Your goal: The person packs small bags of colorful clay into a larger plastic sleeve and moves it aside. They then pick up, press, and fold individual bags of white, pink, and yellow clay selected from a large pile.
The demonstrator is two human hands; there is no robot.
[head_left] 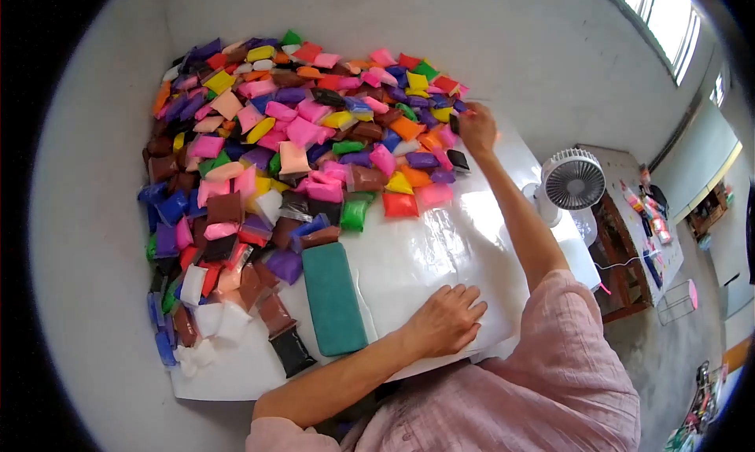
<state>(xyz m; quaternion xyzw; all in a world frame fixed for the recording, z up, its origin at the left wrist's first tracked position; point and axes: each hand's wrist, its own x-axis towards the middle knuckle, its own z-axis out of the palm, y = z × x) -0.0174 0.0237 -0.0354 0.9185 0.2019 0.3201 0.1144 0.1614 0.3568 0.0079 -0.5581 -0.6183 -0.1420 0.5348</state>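
Observation:
My right hand (477,131) reaches to the far right edge of a big heap of coloured packets (303,129). Its fingers are closed at a small black packet (454,124), which is partly hidden by them. Near the front edge of the white table (409,263), my left hand (447,321) rests with its fingers curled in, and nothing shows in them. A teal rectangular block (335,298) lies flat to the left of that hand. Another black packet (457,161) lies at the heap's right side, below my right hand.
A small white fan (574,179) stands at the table's right side. Crumpled white pieces (195,357) and a black packet (292,351) lie at the front left. Walls (330,11) bound the back and left. Beyond the fan is a second table (621,165) holding assorted items.

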